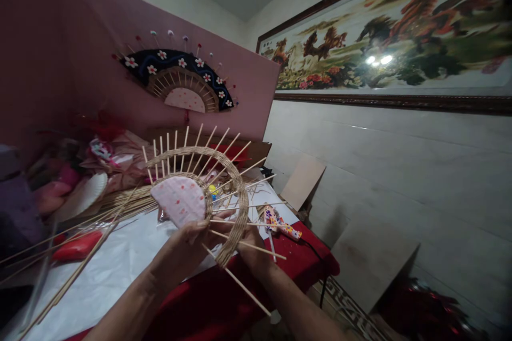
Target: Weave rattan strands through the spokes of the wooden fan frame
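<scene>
Ok, L hand (184, 241) pinching fan frame (180, 200), R hand (254, 250) behind rim (242, 197), grip unclear, glue gun (281, 224) nr, sticks (126, 201) L-side

No text is reading clearly. Framed horse picture (380, 34) is carrying tiny dark marks (267, 44) near its upper left corner and a reddish, seal-like patch (495, 65) low at right; both are appearing too small or blurred to decipher.

My feed is dim, darkest toward the corners. Two white spots glare off the painting (400, 37), its right end stretched by the wide lens. I see soft shadow low on the wall (372, 149). The held fan (186, 202) reads clearly; leftward clutter (52, 194) looks murky.
</scene>
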`<state>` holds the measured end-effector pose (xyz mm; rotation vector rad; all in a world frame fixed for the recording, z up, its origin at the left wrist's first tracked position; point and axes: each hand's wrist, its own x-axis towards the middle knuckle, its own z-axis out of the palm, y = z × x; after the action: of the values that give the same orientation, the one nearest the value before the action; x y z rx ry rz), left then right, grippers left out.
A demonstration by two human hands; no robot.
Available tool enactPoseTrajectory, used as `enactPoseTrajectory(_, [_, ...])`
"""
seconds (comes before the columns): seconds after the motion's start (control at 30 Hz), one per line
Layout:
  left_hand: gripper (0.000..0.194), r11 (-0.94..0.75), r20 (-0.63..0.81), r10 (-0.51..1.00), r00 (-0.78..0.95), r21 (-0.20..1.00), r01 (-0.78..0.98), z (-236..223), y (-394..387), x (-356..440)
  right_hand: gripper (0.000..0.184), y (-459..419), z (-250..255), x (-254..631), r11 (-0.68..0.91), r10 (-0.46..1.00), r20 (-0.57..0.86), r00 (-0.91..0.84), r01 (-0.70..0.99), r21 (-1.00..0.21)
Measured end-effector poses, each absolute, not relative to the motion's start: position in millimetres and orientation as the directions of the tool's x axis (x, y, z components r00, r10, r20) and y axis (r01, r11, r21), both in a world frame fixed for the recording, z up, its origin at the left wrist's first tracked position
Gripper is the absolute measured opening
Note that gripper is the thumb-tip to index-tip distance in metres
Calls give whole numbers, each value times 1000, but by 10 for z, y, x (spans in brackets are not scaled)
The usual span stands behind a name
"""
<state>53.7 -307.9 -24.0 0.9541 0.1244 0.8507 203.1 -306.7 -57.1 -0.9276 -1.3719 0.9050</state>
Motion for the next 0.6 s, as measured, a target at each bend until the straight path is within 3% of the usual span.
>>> enactPoseTrajectory(0.13, [37,240,287,691,664,775,-585,-223,-3095,569,14,-3140,-569,1994,370,928,371,-21,-60,-927])
enactPoseTrajectory(0.27, [34,107,283,764,579,831,-547,-189,-3097,627,12,-3342,-675,1982,403,886,396,240,21,-915])
enactPoseTrajectory(0.33, [32,38,255,831,495,862,-506,-188,-3086,673,10,-3508,-769,1946,364,869,343,357,8,-931])
enactPoseTrajectory(0.4, [32,-33,229,888,398,897,-441,-186,-3070,740,12,-3664,-816,1882,322,902,292,318,-45,-946])
enactPoseTrajectory(0.5, [34,-194,252,948,192,940,-279,-149,-3032,863,19,-3792,-687,1765,282,955,232,185,-324,-903])
enactPoseTrajectory(0.6, [37,-340,339,940,-34,936,-93,-57,-2945,933,21,-3795,-379,1692,79,995,94,10,-644,-761])
